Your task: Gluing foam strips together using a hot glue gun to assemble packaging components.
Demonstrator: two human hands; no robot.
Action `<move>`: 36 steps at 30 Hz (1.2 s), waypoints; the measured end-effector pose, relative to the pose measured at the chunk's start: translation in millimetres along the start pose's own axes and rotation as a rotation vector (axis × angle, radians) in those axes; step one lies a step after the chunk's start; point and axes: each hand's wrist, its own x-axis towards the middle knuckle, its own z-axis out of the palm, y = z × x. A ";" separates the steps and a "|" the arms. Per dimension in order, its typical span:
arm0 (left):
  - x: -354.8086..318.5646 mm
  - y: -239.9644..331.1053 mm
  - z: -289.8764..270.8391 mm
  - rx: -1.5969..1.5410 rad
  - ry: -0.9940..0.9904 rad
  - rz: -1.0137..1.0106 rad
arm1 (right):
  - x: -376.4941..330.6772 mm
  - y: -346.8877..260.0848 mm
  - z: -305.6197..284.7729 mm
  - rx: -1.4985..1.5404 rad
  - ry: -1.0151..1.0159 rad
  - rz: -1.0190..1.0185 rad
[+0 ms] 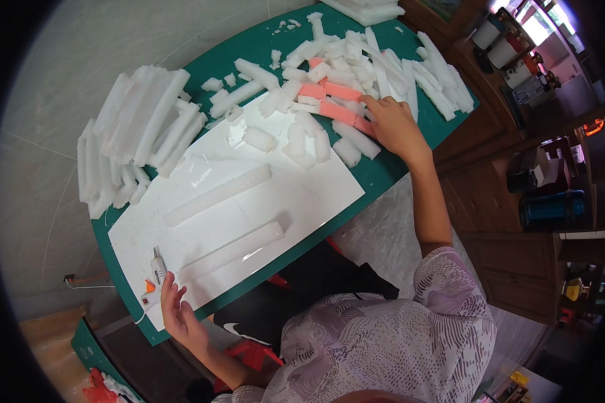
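Observation:
My right hand reaches into the pile at the far side of the table, its fingers closed around the end of a pink foam strip. More pink foam pieces lie beside it among white foam chunks. Close to the table's near left corner, my left hand is held with its fingers stretched out, holding nothing. Just beyond it rests a white glue gun with an orange part. On the white board lie a rough white foam strip and a smoother white strip.
Stacked long white foam strips occupy the table's left end. Further strips lie at the far right of the green table, and white sheets at its far edge. Wooden cabinets stand to the right.

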 end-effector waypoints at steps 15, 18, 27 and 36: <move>-24.2 -30.1 -85.0 0.090 0.518 -0.075 | -3.4 17.7 -20.5 0.874 0.254 0.148; -38.8 -32.0 -94.2 0.091 0.613 -0.155 | 2.2 13.0 -0.5 1.077 0.254 0.030; -21.7 -34.6 -97.4 0.419 0.305 -0.221 | -5.7 27.0 15.9 0.884 0.250 0.077; 10.4 -57.5 -100.9 0.786 -0.131 -0.028 | -4.2 -69.3 6.7 0.905 0.068 -0.139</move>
